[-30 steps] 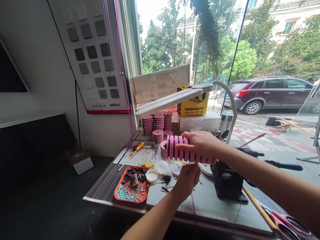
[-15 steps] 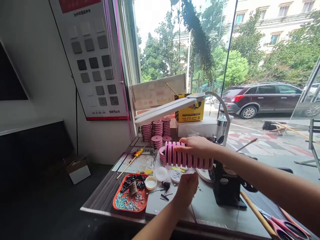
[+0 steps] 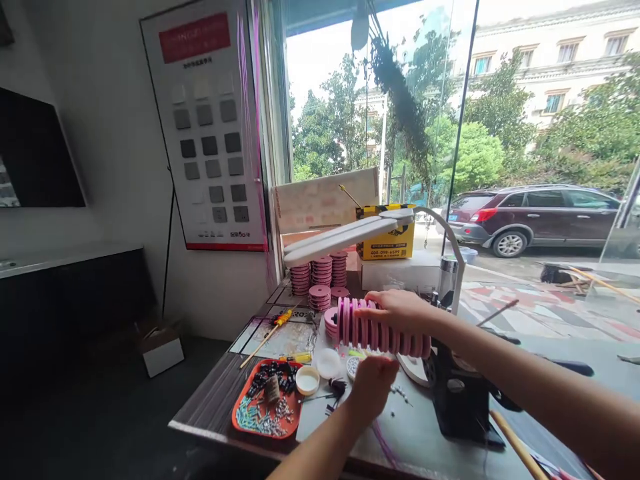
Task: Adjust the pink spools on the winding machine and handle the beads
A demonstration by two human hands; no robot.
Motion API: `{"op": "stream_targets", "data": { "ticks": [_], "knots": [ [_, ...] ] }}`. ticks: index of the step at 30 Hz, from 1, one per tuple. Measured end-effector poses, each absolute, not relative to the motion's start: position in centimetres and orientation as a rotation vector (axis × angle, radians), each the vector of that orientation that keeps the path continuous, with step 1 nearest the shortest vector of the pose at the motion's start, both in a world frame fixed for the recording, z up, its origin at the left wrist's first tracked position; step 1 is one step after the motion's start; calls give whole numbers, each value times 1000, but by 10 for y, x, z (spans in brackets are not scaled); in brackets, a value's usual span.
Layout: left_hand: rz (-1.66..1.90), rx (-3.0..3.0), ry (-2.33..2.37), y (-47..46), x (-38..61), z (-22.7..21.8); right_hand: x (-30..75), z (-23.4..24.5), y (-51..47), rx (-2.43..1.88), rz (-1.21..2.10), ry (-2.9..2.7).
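Note:
A row of pink spools (image 3: pixel 357 327) wound with purple thread lies sideways on the shaft of a black winding machine (image 3: pixel 457 400). My right hand (image 3: pixel 403 312) is over the top of the row, its fingers curled around the spools. Just below and in front, my left hand (image 3: pixel 374 385) is closed in a fist. Purple thread (image 3: pixel 384 443) trails from under that fist toward the table's front edge. What lies inside the fist is hidden. Behind the row stand several stacks of pink spools (image 3: pixel 320 272).
An orange tray (image 3: pixel 267 435) of small black, teal and silver parts sits left of my left hand. Near it are a round white container (image 3: pixel 307 380) and a stick with a yellow end (image 3: pixel 265 339). A white lamp (image 3: pixel 345 237) reaches over the table; a yellow box (image 3: pixel 385 248) stands behind.
The view has tilted up a little, so everything appears lower and further right. My left hand has turned slightly, and more purple thread shows beneath it. My right hand stays on the spools.

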State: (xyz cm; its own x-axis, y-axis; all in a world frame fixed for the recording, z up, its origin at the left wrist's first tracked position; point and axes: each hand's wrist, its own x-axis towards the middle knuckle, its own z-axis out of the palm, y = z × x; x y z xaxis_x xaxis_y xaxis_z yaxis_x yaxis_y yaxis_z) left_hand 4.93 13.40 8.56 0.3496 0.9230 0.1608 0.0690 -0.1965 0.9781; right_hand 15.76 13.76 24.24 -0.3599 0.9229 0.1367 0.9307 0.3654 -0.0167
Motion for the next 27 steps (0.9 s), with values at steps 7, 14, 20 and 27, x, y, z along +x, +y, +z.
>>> {"op": "stream_targets", "data": {
  "ticks": [7,14,20,27],
  "knots": [
    [1109,1205,857,106,-5,98,159,237,142,-1683,-70,-2484],
    [1180,1038,826,96,4,132,161,234,144,-1701,-66,-2486],
    [1398,956,827,91,13,127,162,234,143,-1688,-92,-2490],
    [1424,896,905,103,22,93,163,235,143,-1709,-59,-2495]
  ]
}}
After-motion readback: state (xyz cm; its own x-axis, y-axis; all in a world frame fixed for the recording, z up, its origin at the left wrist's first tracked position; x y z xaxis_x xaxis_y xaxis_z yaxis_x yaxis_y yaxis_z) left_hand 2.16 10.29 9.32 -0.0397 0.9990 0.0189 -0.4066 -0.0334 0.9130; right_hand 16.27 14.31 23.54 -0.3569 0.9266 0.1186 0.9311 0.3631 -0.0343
